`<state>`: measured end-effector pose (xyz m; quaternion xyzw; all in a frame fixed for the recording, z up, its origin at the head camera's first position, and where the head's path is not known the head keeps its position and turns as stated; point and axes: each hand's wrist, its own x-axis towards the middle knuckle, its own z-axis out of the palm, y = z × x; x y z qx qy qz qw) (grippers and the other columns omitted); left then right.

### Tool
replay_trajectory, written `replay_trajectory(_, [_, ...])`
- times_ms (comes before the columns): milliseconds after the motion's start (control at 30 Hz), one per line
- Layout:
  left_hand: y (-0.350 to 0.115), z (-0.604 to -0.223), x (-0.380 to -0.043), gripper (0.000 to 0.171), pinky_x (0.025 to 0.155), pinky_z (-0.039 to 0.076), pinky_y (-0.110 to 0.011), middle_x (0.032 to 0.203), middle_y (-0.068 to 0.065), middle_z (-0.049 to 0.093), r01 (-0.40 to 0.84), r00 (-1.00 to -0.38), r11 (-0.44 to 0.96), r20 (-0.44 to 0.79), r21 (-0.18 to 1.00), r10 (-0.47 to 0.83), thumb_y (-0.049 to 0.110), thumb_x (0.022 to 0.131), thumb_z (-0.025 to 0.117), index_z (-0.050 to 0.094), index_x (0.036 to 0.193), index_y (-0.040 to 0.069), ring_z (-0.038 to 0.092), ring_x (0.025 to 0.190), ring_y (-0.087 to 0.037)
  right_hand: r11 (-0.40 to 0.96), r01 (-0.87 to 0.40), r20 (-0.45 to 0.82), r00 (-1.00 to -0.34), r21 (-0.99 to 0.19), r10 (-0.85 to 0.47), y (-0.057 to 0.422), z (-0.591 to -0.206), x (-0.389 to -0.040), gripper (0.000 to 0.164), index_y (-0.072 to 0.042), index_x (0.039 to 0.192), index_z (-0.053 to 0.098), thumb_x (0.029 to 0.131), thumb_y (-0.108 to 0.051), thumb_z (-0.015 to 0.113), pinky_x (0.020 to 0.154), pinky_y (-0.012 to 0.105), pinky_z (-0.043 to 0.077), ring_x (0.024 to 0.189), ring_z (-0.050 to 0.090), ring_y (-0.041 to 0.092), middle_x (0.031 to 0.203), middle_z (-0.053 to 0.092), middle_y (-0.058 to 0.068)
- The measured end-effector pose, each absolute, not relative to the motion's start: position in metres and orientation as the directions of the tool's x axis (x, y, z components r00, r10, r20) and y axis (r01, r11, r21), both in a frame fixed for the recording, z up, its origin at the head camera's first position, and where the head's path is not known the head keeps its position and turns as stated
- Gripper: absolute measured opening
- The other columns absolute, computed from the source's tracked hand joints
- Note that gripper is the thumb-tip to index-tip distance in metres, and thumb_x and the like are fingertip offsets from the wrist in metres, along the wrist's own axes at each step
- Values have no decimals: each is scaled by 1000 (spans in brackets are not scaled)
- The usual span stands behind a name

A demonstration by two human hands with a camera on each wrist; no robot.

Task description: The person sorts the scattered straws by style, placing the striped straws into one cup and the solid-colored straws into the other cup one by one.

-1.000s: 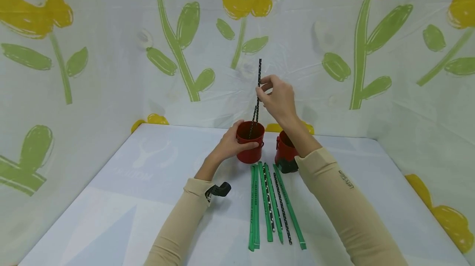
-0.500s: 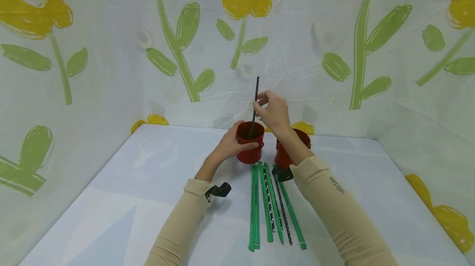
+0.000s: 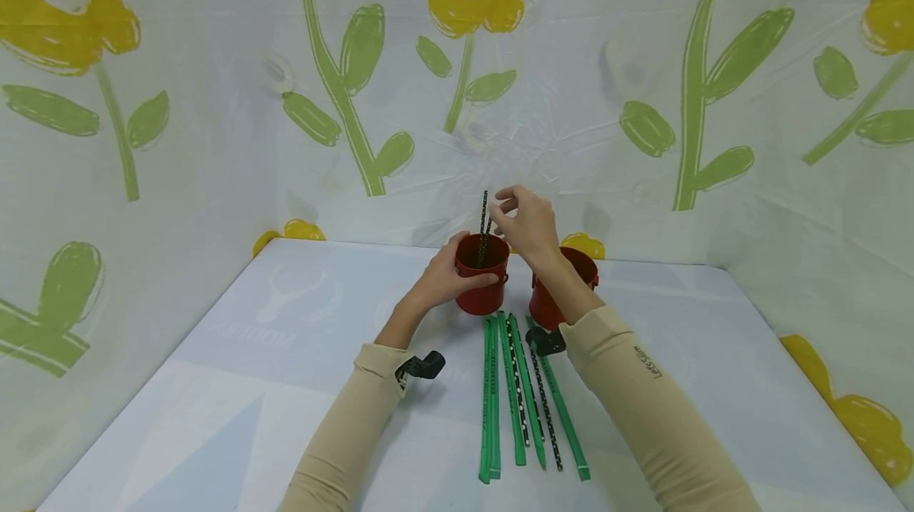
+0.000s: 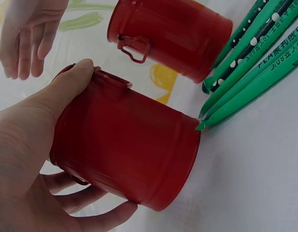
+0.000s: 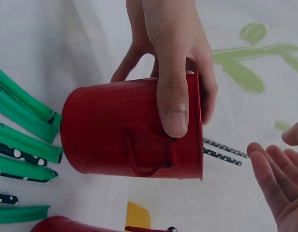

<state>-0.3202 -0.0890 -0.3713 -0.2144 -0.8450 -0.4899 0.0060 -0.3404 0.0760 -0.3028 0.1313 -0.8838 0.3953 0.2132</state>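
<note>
My left hand [image 3: 437, 278] grips a small red metal bucket [image 3: 477, 302] at the back of the table, thumb across the front near the rim. Two black straws with white dots [image 5: 222, 155] stand inside it, their tops poking out past the rim. Beside those tops hovers my right hand [image 3: 530, 224], fingers loosely bent and apart from the straws in the right wrist view. A second red bucket [image 3: 546, 299] stands to the right, partly behind my right forearm. In front of the buckets lie several green paper-like sleeves [image 3: 495, 409] and loose black dotted straws [image 3: 548, 425].
The white table [image 3: 286, 385] meets a flower-printed sheet [image 3: 571, 67] at the back and sides. Black wrist cameras [image 3: 427, 365] stick out from both sleeves, the right one hanging over the upper ends of the straws.
My right hand lowered a dotted straw into the left bucket, where another stood, and let it go. The left hand and its bucket stayed in place.
</note>
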Motion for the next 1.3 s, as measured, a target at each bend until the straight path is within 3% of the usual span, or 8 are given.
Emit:
replay_trajectory(300, [-89, -401, -343, 88, 91, 49, -40, 128, 10, 47, 382, -915, 457, 257, 804, 312, 51, 69, 71, 23, 139, 26, 48, 116, -11, 654, -394, 459, -885, -646, -79, 87, -306, -335, 31, -13, 113, 58, 87, -30, 55, 52, 24, 54, 56, 64, 11, 90, 67, 6])
replay_trajectory(733, [-91, -399, -342, 90, 92, 48, -39, 131, 9, 45, 360, -922, 481, 228, 799, 312, 54, 69, 70, 20, 140, 30, 47, 117, -11, 620, -405, 417, -899, -671, -136, 99, -319, -314, 31, -14, 113, 58, 87, -32, 57, 51, 23, 53, 55, 64, 11, 92, 68, 7])
replay_trajectory(1033, [-91, -400, -342, 90, 92, 48, -38, 132, 8, 44, 368, -920, 488, 235, 792, 313, 56, 68, 69, 20, 140, 32, 47, 117, -12, 599, -421, 401, -899, -681, -175, 106, -332, -292, 33, -14, 113, 59, 86, -34, 59, 52, 24, 53, 61, 67, 21, 93, 68, 7])
replay_trajectory(1300, [-91, -400, -341, 93, 93, 47, -39, 134, 7, 43, 361, -923, 487, 232, 795, 307, 57, 68, 69, 18, 141, 30, 45, 120, -13, 642, -421, 380, -900, -640, -212, 115, -347, -272, 30, -16, 109, 60, 85, -34, 61, 54, 22, 53, 54, 62, 7, 82, 68, 1])
